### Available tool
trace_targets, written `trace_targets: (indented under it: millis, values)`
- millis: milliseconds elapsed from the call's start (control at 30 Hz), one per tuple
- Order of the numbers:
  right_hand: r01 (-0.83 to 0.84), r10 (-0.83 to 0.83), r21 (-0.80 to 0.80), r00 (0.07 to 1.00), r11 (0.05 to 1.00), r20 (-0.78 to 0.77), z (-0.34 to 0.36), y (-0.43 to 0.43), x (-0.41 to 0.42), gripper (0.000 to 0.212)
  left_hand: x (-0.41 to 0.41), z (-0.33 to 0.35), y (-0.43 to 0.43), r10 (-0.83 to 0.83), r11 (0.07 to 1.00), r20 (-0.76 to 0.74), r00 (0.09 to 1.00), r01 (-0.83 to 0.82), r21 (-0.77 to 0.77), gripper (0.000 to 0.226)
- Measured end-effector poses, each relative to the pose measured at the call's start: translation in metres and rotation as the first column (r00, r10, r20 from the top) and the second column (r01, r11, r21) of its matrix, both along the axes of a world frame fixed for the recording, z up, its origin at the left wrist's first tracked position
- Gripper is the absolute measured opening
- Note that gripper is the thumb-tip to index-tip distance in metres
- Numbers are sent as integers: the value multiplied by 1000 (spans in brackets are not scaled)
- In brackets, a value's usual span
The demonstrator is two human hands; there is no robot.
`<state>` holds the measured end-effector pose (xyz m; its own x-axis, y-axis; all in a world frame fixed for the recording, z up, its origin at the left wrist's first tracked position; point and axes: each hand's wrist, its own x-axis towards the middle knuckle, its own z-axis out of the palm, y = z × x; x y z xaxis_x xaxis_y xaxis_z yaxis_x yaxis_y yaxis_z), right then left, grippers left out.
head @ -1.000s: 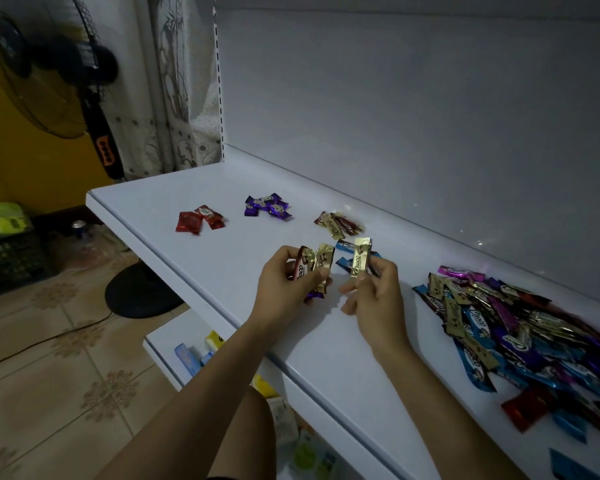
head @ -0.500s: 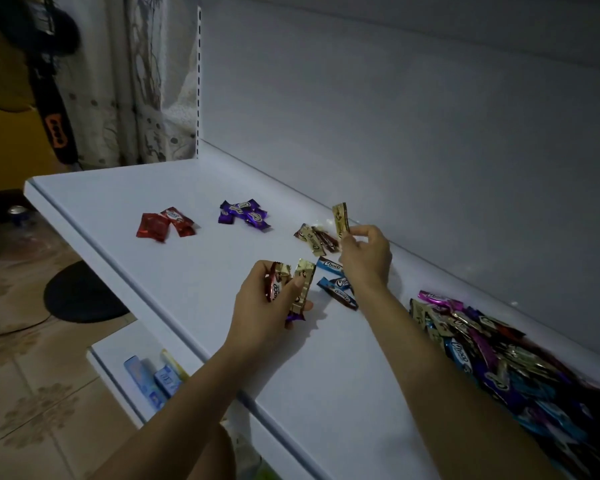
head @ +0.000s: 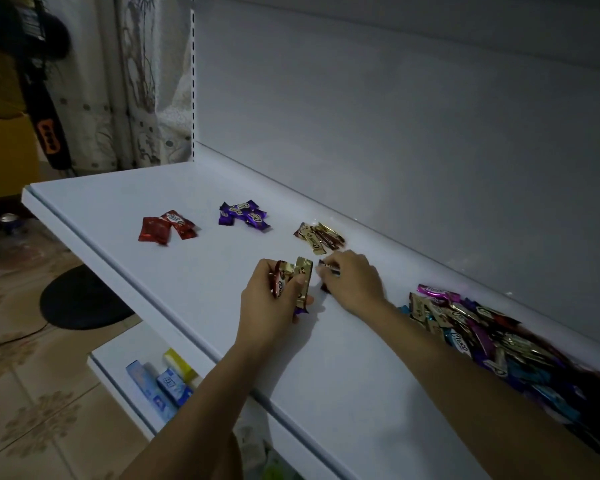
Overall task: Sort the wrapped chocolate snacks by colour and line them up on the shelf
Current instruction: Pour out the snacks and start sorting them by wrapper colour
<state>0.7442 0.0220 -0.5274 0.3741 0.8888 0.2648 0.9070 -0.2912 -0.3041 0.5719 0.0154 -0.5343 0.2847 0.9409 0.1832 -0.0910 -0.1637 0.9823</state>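
Note:
On the white shelf [head: 187,278] lie three sorted groups: two red snacks [head: 167,229], a few purple snacks [head: 244,216], and gold and brown snacks [head: 321,236] near the back wall. My left hand [head: 274,306] grips a bunch of gold, red-brown and purple snacks [head: 293,277] just above the shelf. My right hand [head: 355,282] lies beside it, below the gold group, with curled fingertips pinching a dark blue-edged snack [head: 329,269] on the shelf. A big mixed heap of snacks [head: 482,337] lies at the right, behind my right forearm.
The grey back panel [head: 395,133] rises behind the shelf. A lower shelf [head: 118,368] holds small blue and yellow boxes [head: 163,379]. A black fan base [head: 80,299] stands on the tiled floor at the left, with a curtain behind.
My right hand carried a gold snack back to the gold group, left it there, and came down onto the blue snacks beside my left hand. My left hand kept its bunch.

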Motion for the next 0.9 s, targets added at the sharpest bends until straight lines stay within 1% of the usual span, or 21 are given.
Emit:
trace_targets:
  millis: [67, 133, 167, 200, 233, 267, 300, 333, 367, 400, 467, 500, 533, 600, 633, 667, 733, 767, 833, 900]
  values:
    - [-12, 13, -3, 1000, 1000, 22, -2, -17, -3, 25, -2, 1, -1, -15, 1000, 15, 1000, 15, -15, 9]
    - [-8, 10, 58, 999, 998, -34, 1, -30, -4, 22, -3, 1, -4, -24, 999, 36, 999, 26, -44, 12]
    - [-4, 19, 130, 993, 992, -115, 6, -36, -8, 23, -3, 2, -5, -33, 998, 49, 998, 36, -53, 13]
    - [-3, 52, 198, 969, 980, -242, 13, -41, -13, 27, -3, 4, -6, -43, 997, 55, 998, 46, -54, 14]
    - [-15, 107, 232, 915, 973, -390, 23, -44, -20, 32, -3, 5, -6, -50, 997, 56, 997, 53, -50, 15]
    - [-56, 169, 225, 834, 973, -525, 32, -47, -27, 34, -4, 6, -7, -59, 997, 57, 997, 62, -42, 15]
    - [-120, 217, 196, 756, 973, -617, 39, -50, -34, 32, -4, 6, -8, -68, 997, 59, 996, 70, -29, 16]
    - [-182, 244, 163, 699, 970, -673, 44, -52, -40, 26, -4, 6, -9, -67, 998, 51, 996, 68, -9, 17]
    - [-217, 255, 146, 661, 965, -705, 46, -53, -44, 20, -4, 5, -10, -57, 998, 30, 998, 56, 16, 18]
    - [-210, 251, 150, 638, 966, -728, 48, -53, -45, 16, -4, 5, -10, -48, 998, 9, 999, 47, 38, 19]
    - [-95, 199, 177, 590, 980, -783, 51, -47, -43, 14, -5, 6, -10, -51, 998, 15, 999, 50, 49, 19]
    - [-4, 168, 198, 542, 980, -823, 53, -42, -39, 14, -5, 6, -11, -60, 998, 29, 998, 59, 35, 19]
    - [102, 151, 224, 474, 969, -868, 56, -37, -34, 13, -5, 7, -11, -65, 998, 32, 997, 64, 11, 20]
    - [296, 177, 273, 314, 915, -933, 60, -24, -22, 10, -4, 9, -13, -50, 998, 18, 999, 50, -30, 25]
    - [364, 197, 278, 245, 889, -949, 62, -17, -15, 8, -4, 10, -13, -38, 998, 20, 999, 39, -46, 29]
    - [411, 196, 263, 199, 873, -960, 63, -9, -9, 7, -3, 12, -14, -29, 997, 32, 999, 31, -68, 32]
    - [450, 129, 191, 167, 872, -978, 61, 10, 0, 8, -4, 13, -15, -25, 991, 116, 993, 39, -125, 34]
    - [457, 95, 157, 156, 876, -983, 59, 21, 3, 7, -5, 14, -14, -25, 991, 153, 988, 45, -129, 32]
    - [477, 64, 124, 140, 870, -988, 55, 42, 10, 6, -4, 13, -14, -30, 992, 167, 986, 50, -112, 26]
    - [502, 45, 109, 138, 858, -989, 53, 60, 16, 6, -1, 11, -12, -37, 987, 184, 982, 64, -145, 21]
